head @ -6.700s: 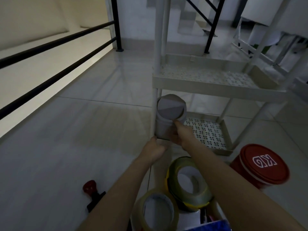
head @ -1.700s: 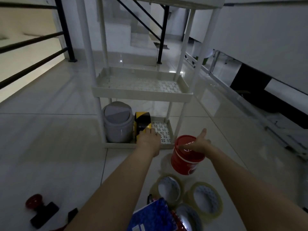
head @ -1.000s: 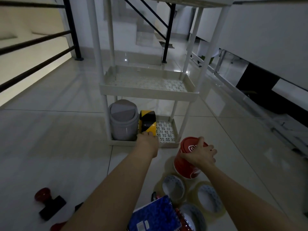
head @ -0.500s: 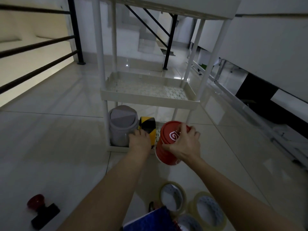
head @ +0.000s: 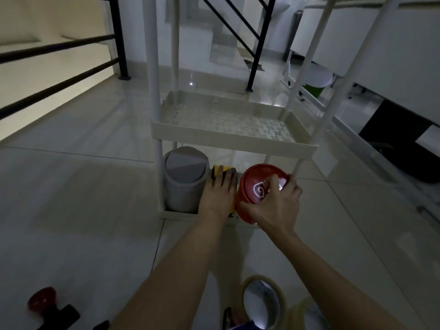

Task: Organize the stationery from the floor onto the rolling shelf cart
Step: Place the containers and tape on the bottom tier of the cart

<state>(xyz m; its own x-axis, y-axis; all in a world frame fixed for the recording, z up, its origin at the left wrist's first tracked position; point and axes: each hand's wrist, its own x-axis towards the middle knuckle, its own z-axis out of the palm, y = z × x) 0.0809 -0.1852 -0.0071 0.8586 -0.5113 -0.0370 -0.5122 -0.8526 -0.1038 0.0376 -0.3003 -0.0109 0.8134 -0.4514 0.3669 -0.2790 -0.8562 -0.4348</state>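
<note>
The tiled floor (head: 71,210) carries a white rolling shelf cart (head: 233,139) with perforated trays; its middle tray holds nothing you can see. On the bottom tray, at the left end, stands a grey bin with a swing lid (head: 184,179). Just right of the bin, a yellow-and-black tape roll (head: 220,171) stands on edge, touching or nearly touching the bin.

Your right hand (head: 273,206) grips a red tub with a white logo on its lid (head: 259,186), fingers (head: 292,185) curled over the far rim and thumb at the near rim. The tub is tilted toward you at the right end of the bottom tray; whether it rests on the tray cannot be told.

Your left hand (head: 217,196) lies on the tape roll, fingers fairly straight and pressed against its near face.

On the floor near the bottom edge lie clear tape rolls (head: 262,303), and toward the bottom left corner a stamp with a red knob (head: 47,308).
</note>
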